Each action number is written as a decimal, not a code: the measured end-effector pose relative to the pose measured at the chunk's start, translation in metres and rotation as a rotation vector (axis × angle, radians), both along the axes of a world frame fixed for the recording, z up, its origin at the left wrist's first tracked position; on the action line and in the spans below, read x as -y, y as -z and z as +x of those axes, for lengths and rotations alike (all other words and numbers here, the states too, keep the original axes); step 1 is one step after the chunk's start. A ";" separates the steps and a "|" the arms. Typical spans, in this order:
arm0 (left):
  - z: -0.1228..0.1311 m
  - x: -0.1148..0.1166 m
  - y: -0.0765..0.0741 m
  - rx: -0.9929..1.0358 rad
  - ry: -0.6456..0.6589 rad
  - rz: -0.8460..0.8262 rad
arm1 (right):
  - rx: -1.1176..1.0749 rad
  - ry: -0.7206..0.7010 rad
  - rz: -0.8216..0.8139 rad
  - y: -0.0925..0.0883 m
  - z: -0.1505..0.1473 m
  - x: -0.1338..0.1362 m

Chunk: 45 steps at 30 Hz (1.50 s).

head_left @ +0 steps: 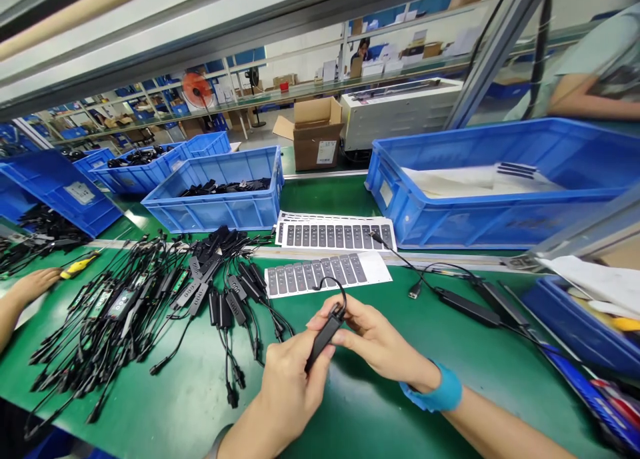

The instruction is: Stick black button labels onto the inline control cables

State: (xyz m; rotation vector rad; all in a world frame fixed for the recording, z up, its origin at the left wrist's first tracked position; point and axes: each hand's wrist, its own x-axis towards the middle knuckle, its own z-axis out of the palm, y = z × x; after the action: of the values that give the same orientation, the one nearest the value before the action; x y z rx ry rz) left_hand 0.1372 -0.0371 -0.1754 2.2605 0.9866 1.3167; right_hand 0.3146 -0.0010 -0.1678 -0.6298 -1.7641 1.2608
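Both my hands hold one slim black controller box (323, 340) with a short cable looping up from its far end, low over the green bench. My left hand (290, 386) pinches its near end with fingers closed. My right hand (373, 339), with a blue band at the wrist, is closed on the far end by the cable. Sheets of grey button stickers (320, 274) lie just beyond my hands. A heap of black controllers with cables (150, 299) lies to the left.
Blue bins stand behind: one with black parts (220, 196), a large one at right (500, 179). Further controllers with cables (465, 306) lie at right. Another person's hand (30, 286) rests at far left by a yellow tool (77, 266). A cardboard box (315, 136) stands behind.
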 end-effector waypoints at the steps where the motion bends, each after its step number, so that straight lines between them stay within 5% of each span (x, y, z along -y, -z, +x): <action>1: -0.001 -0.001 -0.001 -0.004 0.009 -0.027 | 0.003 0.014 0.009 0.001 -0.001 0.000; 7: -0.033 -0.038 0.000 -0.399 0.097 -0.113 | 0.130 0.267 0.167 -0.025 0.019 0.003; 13: -0.105 -0.114 0.055 -0.771 -0.243 0.121 | 0.641 0.794 0.488 -0.065 0.108 -0.001; 16: -0.137 -0.124 0.067 -0.815 -0.232 0.200 | 1.130 0.857 0.421 -0.053 0.155 -0.002; 19: -0.165 -0.118 0.063 -0.809 -0.213 0.208 | 1.604 0.914 0.172 -0.024 0.180 -0.006; 22: -0.187 -0.115 0.054 -0.821 -0.214 0.184 | 1.756 1.016 0.129 -0.003 0.176 -0.015; 25: -0.186 -0.115 0.046 -0.842 -0.323 0.198 | 1.537 0.906 0.251 0.004 0.150 -0.034; 27: -0.163 -0.112 0.042 -0.813 -0.387 0.223 | 1.257 0.774 0.266 0.006 0.128 -0.052; 32: -0.068 -0.090 0.045 -0.851 -0.177 0.029 | 0.950 0.695 0.257 0.026 0.090 -0.104; 35: -0.038 -0.077 0.050 -0.917 -0.151 -0.093 | 0.842 0.692 0.245 0.041 0.087 -0.120; 40: -0.036 -0.072 0.057 -0.851 -0.188 -0.099 | 0.563 0.751 0.188 0.045 0.098 -0.115; 43: -0.044 -0.076 0.053 -0.815 -0.221 -0.078 | 0.108 0.943 -0.073 0.032 0.105 -0.105; 45: -0.054 -0.080 0.045 -0.802 -0.368 -0.105 | -0.157 1.005 -0.232 0.018 0.106 -0.096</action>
State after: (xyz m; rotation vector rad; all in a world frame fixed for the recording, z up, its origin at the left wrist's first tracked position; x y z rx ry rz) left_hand 0.0836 0.0429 -0.2205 2.6392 1.7400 0.3909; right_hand 0.4207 0.0950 -0.1855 -1.2944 -0.9205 0.7527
